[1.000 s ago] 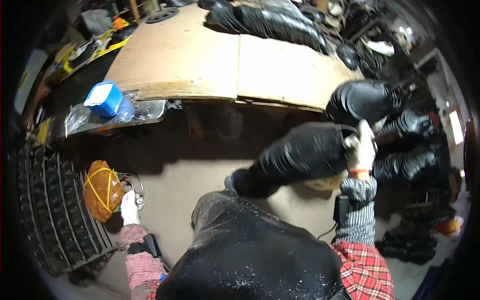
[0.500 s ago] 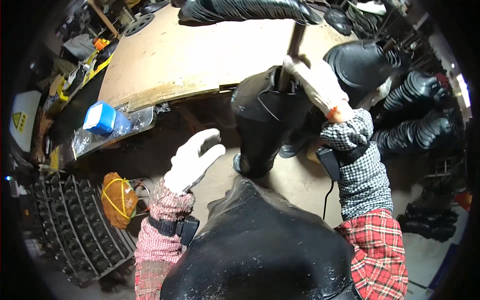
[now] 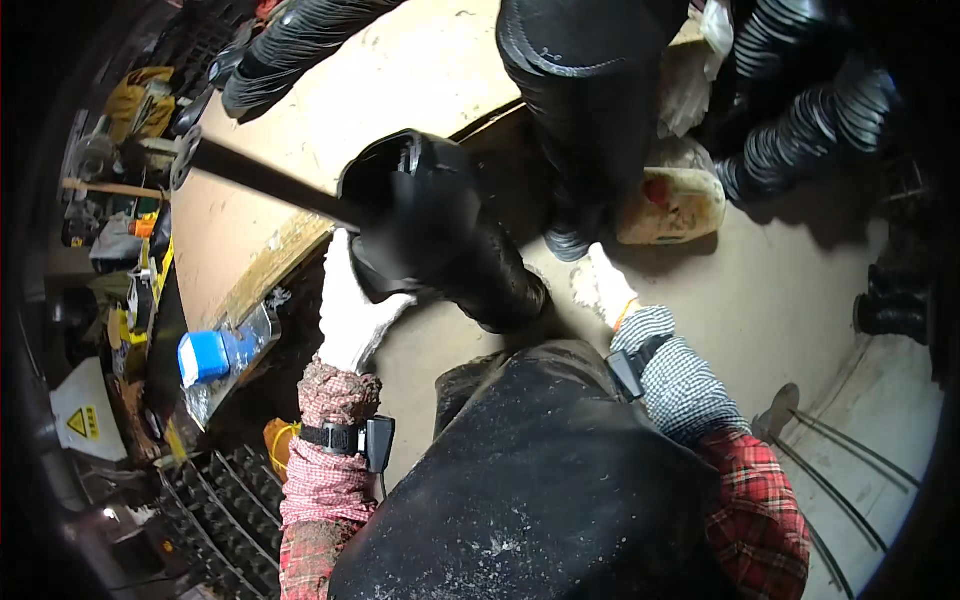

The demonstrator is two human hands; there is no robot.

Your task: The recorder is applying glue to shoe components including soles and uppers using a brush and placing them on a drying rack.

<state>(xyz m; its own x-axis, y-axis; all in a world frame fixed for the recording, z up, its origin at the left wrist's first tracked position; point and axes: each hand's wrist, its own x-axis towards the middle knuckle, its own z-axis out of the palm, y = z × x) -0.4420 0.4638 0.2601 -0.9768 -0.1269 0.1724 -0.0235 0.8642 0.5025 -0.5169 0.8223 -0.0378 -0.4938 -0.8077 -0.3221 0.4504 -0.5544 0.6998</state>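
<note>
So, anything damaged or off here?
Two spots: the tan, flat tabletop has a rough, stained edge near the blue, boxy container, unlike its smoother surface; and the red-and-white checked left sleeve looks caked with brown grime near the cuff. No spill visible.

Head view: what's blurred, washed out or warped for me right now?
In the head view, the black bundle is smeared near its top, probably by motion; in the head view, strong light nearly bleaches the tabletop and the gloved left grip; in the head view, the rim falls to black, and the dark rack near it looks bowed.
</note>
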